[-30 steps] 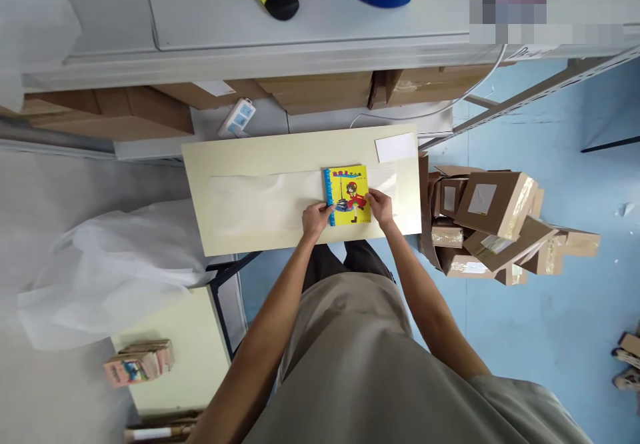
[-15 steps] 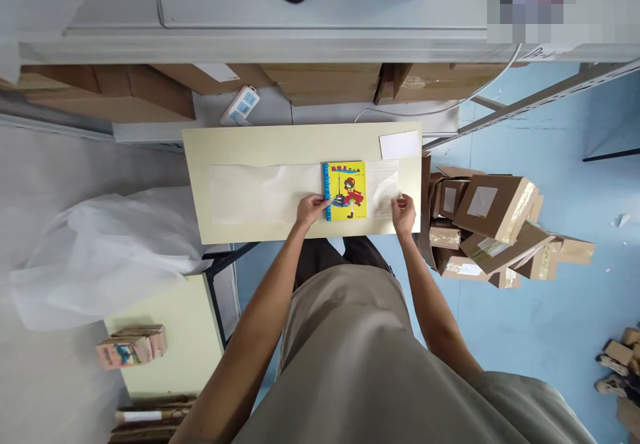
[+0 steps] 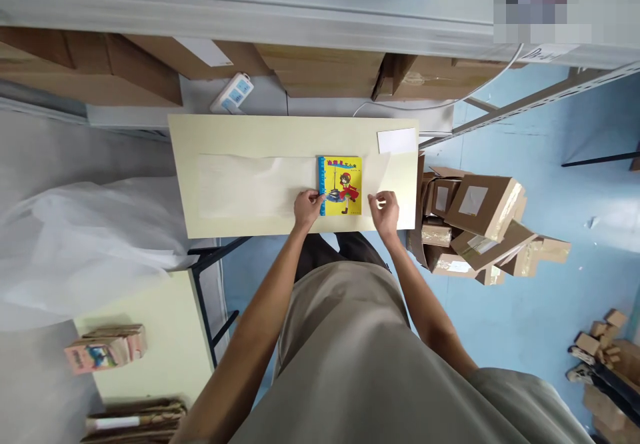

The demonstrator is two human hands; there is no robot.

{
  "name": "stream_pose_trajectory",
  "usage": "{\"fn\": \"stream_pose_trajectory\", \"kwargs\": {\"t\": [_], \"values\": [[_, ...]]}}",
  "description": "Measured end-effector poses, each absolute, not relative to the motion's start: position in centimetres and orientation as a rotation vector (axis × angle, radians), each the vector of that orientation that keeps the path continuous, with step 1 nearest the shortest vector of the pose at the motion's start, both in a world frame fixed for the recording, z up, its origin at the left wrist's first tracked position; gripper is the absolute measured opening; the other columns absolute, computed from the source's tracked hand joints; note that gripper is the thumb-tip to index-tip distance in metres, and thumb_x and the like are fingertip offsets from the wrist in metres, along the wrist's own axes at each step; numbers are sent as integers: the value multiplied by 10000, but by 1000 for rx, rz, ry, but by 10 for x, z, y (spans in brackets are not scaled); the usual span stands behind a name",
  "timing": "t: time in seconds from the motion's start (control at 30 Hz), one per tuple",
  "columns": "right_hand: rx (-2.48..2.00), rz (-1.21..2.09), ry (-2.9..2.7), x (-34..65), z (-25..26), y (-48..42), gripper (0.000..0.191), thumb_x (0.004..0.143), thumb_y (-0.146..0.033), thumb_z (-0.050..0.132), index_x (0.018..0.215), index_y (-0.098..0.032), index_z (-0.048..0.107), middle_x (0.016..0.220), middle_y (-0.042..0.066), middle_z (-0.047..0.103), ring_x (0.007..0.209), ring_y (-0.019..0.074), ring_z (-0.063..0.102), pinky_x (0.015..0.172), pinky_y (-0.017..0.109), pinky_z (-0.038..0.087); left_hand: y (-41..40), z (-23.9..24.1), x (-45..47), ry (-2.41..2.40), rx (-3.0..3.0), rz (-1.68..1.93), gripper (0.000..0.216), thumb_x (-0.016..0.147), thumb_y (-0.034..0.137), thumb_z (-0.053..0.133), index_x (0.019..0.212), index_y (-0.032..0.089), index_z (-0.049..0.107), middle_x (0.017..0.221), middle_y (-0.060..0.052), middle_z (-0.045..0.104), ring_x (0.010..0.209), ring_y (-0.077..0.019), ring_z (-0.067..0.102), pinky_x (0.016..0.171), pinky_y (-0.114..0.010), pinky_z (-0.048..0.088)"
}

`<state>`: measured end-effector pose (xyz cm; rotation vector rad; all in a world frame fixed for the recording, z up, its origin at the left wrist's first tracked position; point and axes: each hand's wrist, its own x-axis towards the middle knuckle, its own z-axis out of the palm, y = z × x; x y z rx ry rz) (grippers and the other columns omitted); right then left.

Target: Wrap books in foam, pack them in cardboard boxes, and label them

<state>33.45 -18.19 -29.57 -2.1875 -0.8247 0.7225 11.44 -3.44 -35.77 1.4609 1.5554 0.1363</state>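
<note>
A small yellow book with a cartoon cover and blue spine lies on a long strip of translucent wrapping paper spread across a pale yellow table. My left hand presses down on the book's near left corner by the spine. My right hand is to the right of the book, fingers pinched on the right end of the paper and lifting it off the table. A white card lies at the table's far right corner.
Sealed cardboard parcels are piled on the blue floor to the right. A power strip and brown cartons sit under a grey shelf behind. A stack of books rests on a lower table at left, beside white plastic sheeting.
My right hand left the book's right edge, moved out to the paper's right end, took hold of it and is folding it back toward the book. My left hand stayed on the spine.
</note>
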Motion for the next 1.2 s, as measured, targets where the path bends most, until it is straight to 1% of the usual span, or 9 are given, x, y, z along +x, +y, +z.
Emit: {"fn": "stream_pose_trajectory", "kwargs": {"t": [0.23,0.33,0.5,0.63,0.77,0.93,1.03,1.13,1.2], "values": [[-2163,942,-1173,270,-310,-125,140,1138,-349,589,1078,-241,654,1288,107,663,1087,249,715,933,377,618,-32,-352,116,1620,1676,87,134,914,354,808,950,225,810,1112,-160,835,1307,-409,668,1235,-573,416],[-2218,970,-1230,258,-325,-114,131,1139,-341,603,1107,-238,678,1333,120,664,1213,280,690,1016,416,623,-31,-350,115,1616,1675,73,120,953,315,743,963,216,809,1113,-169,821,1301,-406,666,1241,-574,387],[-2208,944,-1284,245,-334,-118,277,1184,-387,499,1192,-228,726,1522,164,660,1274,317,691,1006,450,659,-37,-343,119,1603,1739,25,358,1096,418,557,932,203,792,1036,-203,798,1252,-417,681,1208,-569,395],[-2161,1026,-1385,254,-327,-127,303,1188,-339,466,1245,-229,743,1611,132,659,1316,334,709,1048,468,651,-53,-335,131,1704,1725,-4,348,1044,482,698,1148,155,761,1219,-259,768,1293,-449,658,1162,-551,432],[-2120,1071,-1346,295,-323,-127,221,1130,-314,566,1190,-227,760,1449,139,750,1242,318,756,1084,451,627,-65,-328,138,1758,1692,-49,457,985,409,803,1330,137,679,1379,-270,704,1364,-472,624,1174,-561,431],[-2335,957,-870,341,-333,-105,320,1099,-446,594,1279,-198,686,1308,188,788,1135,314,794,999,449,633,-67,-329,134,1731,1709,-53,336,1024,377,767,1297,212,660,1374,-195,696,1357,-417,627,1179,-542,450],[-2335,1079,-669,347,-342,-88,314,1065,-537,635,1025,-231,696,1068,114,825,1020,286,793,897,385,615,-67,-332,131,1742,1710,-28,277,1029,354,763,1255,228,664,1337,-170,713,1326,-397,637,1159,-536,475],[-2288,1177,-602,345,-344,-78,461,1017,-636,650,775,-246,611,809,43,747,811,236,721,718,327,549,-70,-332,130,1739,1704,32,259,1032,304,748,1267,224,673,1308,-170,730,1306,-392,645,1147,-531,493],[-2267,1190,-605,344,-341,-76,508,984,-672,668,717,-251,571,728,18,691,740,210,670,659,310,506,-73,-331,130,1740,1707,92,287,1036,255,720,1316,215,672,1296,-170,734,1286,-384,653,1140,-531,505]]}}
